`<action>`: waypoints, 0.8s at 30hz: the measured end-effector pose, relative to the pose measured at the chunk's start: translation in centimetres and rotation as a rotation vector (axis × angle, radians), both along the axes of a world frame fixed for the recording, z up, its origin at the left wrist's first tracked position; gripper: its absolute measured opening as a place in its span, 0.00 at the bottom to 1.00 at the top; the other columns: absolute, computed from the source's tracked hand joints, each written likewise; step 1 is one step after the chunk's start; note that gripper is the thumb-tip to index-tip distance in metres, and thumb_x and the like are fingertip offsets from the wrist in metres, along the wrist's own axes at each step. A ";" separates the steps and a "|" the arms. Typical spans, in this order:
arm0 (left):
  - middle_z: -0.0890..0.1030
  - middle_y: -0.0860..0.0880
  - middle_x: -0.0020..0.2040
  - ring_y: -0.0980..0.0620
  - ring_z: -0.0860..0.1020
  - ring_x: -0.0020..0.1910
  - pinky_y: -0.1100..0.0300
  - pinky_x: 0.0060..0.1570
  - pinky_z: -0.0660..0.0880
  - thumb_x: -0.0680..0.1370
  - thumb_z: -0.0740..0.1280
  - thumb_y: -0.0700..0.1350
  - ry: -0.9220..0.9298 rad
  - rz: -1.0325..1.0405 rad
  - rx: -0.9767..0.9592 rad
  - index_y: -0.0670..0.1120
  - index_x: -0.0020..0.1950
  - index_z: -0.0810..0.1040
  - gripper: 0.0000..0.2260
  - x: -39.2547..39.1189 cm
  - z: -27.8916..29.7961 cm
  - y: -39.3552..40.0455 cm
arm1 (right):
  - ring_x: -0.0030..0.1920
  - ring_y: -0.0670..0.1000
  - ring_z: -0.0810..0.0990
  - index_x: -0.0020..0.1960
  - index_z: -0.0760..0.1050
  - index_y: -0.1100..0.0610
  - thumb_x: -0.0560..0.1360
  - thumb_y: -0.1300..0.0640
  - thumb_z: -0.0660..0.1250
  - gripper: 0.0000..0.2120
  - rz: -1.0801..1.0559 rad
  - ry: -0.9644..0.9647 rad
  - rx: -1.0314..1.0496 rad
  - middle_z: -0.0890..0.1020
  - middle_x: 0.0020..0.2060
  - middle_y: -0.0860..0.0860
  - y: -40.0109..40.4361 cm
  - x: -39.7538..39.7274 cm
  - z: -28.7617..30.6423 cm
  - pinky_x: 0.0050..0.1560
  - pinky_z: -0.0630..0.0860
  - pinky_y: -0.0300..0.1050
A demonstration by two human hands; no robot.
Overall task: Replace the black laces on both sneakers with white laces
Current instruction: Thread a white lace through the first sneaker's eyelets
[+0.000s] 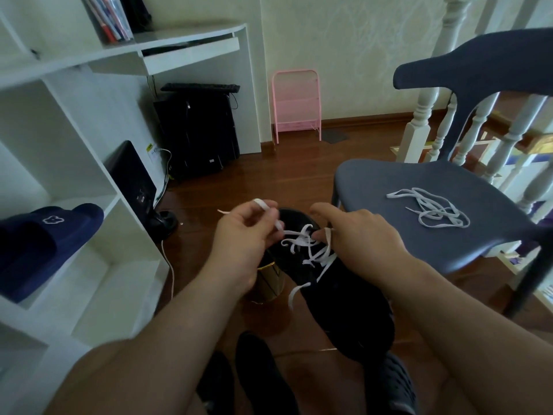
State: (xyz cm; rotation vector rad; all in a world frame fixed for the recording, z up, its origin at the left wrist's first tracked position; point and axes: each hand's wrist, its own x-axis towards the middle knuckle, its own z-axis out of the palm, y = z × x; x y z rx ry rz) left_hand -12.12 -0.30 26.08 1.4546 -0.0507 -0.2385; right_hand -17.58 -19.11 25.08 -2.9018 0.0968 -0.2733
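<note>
A black sneaker is held up in front of me, toe pointing away, with a white lace partly threaded through its front eyelets. My left hand pinches one end of that lace and holds it up to the left. My right hand grips the sneaker's right side, fingers at the lace near the eyelets. A loose end of the lace hangs down on the shoe's left. A second white lace lies in a loose heap on the grey chair seat. Another black shoe lies on the floor below.
A white shelf unit stands at my left with a dark blue slipper on it. A gold can stands on the wooden floor under my left hand. Behind are a computer tower, a pink rack and white stair balusters.
</note>
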 end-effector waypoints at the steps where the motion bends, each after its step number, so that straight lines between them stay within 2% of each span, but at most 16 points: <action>1: 0.85 0.45 0.47 0.51 0.86 0.43 0.56 0.49 0.85 0.83 0.70 0.38 -0.045 -0.050 0.074 0.47 0.56 0.82 0.05 -0.4 -0.6 -0.4 | 0.42 0.62 0.77 0.70 0.64 0.40 0.84 0.44 0.64 0.17 0.028 -0.011 -0.006 0.79 0.43 0.52 0.3 -0.1 0.2 0.38 0.76 0.53; 4: 0.85 0.49 0.49 0.51 0.86 0.47 0.48 0.50 0.85 0.83 0.71 0.44 -0.253 -0.150 0.359 0.55 0.63 0.78 0.11 -1.1 -1.7 -1.0 | 0.41 0.60 0.78 0.75 0.62 0.40 0.84 0.47 0.63 0.22 0.105 -0.050 -0.048 0.75 0.38 0.49 1.1 -0.3 0.4 0.35 0.70 0.49; 6: 0.84 0.51 0.48 0.53 0.85 0.46 0.47 0.49 0.84 0.83 0.70 0.45 -0.330 -0.154 0.415 0.60 0.67 0.75 0.15 -1.4 -1.9 -1.1 | 0.36 0.55 0.76 0.75 0.62 0.39 0.83 0.50 0.64 0.22 0.136 -0.102 -0.054 0.71 0.32 0.46 1.1 -0.2 0.2 0.31 0.67 0.48; 9: 0.83 0.52 0.45 0.55 0.83 0.43 0.58 0.45 0.83 0.83 0.70 0.44 -0.400 -0.174 0.434 0.67 0.74 0.70 0.25 -1.6 -1.7 -1.2 | 0.35 0.53 0.75 0.67 0.70 0.39 0.83 0.48 0.65 0.14 0.131 -0.129 -0.048 0.68 0.31 0.44 0.7 0.0 -0.1 0.33 0.64 0.47; 11: 0.81 0.50 0.44 0.54 0.81 0.44 0.61 0.46 0.81 0.83 0.70 0.44 -0.463 -0.210 0.489 0.72 0.76 0.65 0.30 -1.8 -1.7 -1.2 | 0.35 0.52 0.72 0.61 0.76 0.42 0.83 0.49 0.64 0.07 0.130 -0.142 -0.055 0.70 0.32 0.45 0.7 -0.2 -0.3 0.35 0.64 0.46; 13: 0.81 0.51 0.45 0.55 0.80 0.45 0.62 0.48 0.80 0.83 0.69 0.42 -0.499 -0.263 0.532 0.72 0.77 0.64 0.32 -1.9 -1.6 -1.2 | 0.35 0.54 0.72 0.58 0.77 0.44 0.82 0.52 0.64 0.07 0.117 -0.149 -0.046 0.70 0.32 0.46 0.9 -0.3 -0.7 0.33 0.66 0.47; 16: 0.80 0.57 0.49 0.63 0.80 0.46 0.70 0.45 0.76 0.80 0.66 0.33 -0.521 -0.366 0.592 0.66 0.77 0.69 0.34 -1.8 -1.8 -1.1 | 0.35 0.57 0.75 0.61 0.75 0.43 0.82 0.54 0.62 0.10 0.085 -0.126 -0.007 0.71 0.32 0.48 0.8 -0.3 -0.9 0.31 0.66 0.47; 17: 0.80 0.57 0.49 0.63 0.80 0.45 0.71 0.44 0.75 0.79 0.65 0.31 -0.494 -0.394 0.562 0.64 0.76 0.71 0.34 -1.8 -1.7 -1.2 | 0.36 0.57 0.74 0.62 0.75 0.42 0.82 0.54 0.63 0.11 0.080 -0.115 -0.007 0.71 0.32 0.47 0.7 -0.2 -0.9 0.30 0.65 0.46; 19: 0.82 0.56 0.46 0.61 0.82 0.41 0.68 0.43 0.77 0.78 0.68 0.31 -0.329 -0.430 0.368 0.58 0.71 0.78 0.28 -1.9 -1.2 -1.3 | 0.38 0.56 0.74 0.64 0.73 0.42 0.82 0.53 0.64 0.12 0.085 -0.064 -0.035 0.69 0.32 0.46 0.6 -0.2 -0.6 0.32 0.63 0.47; 21: 0.84 0.51 0.48 0.54 0.84 0.45 0.63 0.43 0.79 0.81 0.70 0.37 -0.124 -0.374 0.144 0.53 0.62 0.84 0.14 -1.6 -0.3 -1.1 | 0.44 0.59 0.76 0.65 0.71 0.39 0.82 0.51 0.62 0.13 0.090 0.001 -0.040 0.69 0.37 0.46 0.6 -0.4 -0.4 0.37 0.66 0.47; 22: 0.84 0.49 0.50 0.51 0.83 0.46 0.60 0.44 0.79 0.84 0.67 0.42 -0.055 -0.324 0.092 0.52 0.58 0.86 0.09 -1.2 0.3 -0.8 | 0.46 0.60 0.78 0.63 0.70 0.38 0.82 0.51 0.61 0.12 0.084 0.020 -0.040 0.71 0.39 0.46 0.6 -0.4 -0.4 0.38 0.68 0.48; 24: 0.84 0.47 0.51 0.51 0.80 0.44 0.57 0.44 0.78 0.86 0.62 0.50 0.038 -0.257 -0.026 0.49 0.53 0.86 0.14 -0.2 1.3 0.5 | 0.44 0.60 0.76 0.59 0.69 0.39 0.82 0.52 0.60 0.09 0.056 0.026 -0.045 0.74 0.41 0.48 0.2 -0.3 -0.6 0.36 0.68 0.48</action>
